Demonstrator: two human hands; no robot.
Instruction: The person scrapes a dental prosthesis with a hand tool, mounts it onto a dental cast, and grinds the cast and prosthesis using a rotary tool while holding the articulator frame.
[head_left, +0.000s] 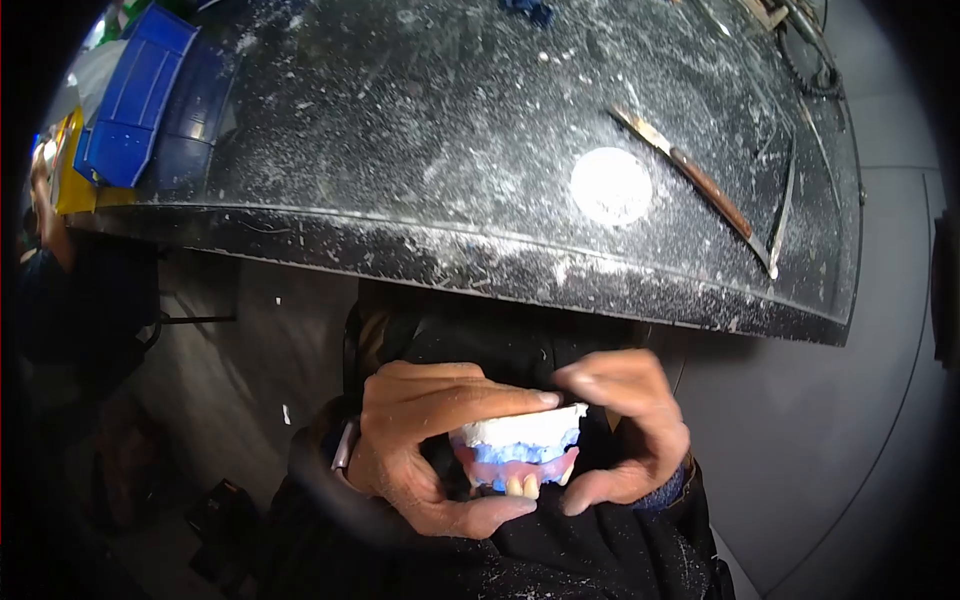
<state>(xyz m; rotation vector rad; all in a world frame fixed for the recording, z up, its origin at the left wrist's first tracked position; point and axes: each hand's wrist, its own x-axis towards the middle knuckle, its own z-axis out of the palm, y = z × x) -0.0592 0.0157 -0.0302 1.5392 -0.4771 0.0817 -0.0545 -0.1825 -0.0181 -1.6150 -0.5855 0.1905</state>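
Observation:
A dental model (pixel 520 445) shows at the lower middle of the head view, in front of my dark clothing. Its top is white plaster, with a blue layer, a pink gum part and a few yellowish teeth below. My left hand (pixel 415 440) holds it, fingers along the white top and thumb by the lower teeth. On the other side, my right hand (pixel 635 430) is curved beside the model, fingers and thumb apart, with a gap between it and the model.
A dusty dark table (pixel 420 130) spans the top. On it lie a knife with a brown handle (pixel 710 192), thin metal tools (pixel 785 205) at the right, and blue bins (pixel 135 95) at the left. A white round light spot (pixel 611 187) shines. Another person's arm (pixel 50 205) shows far left.

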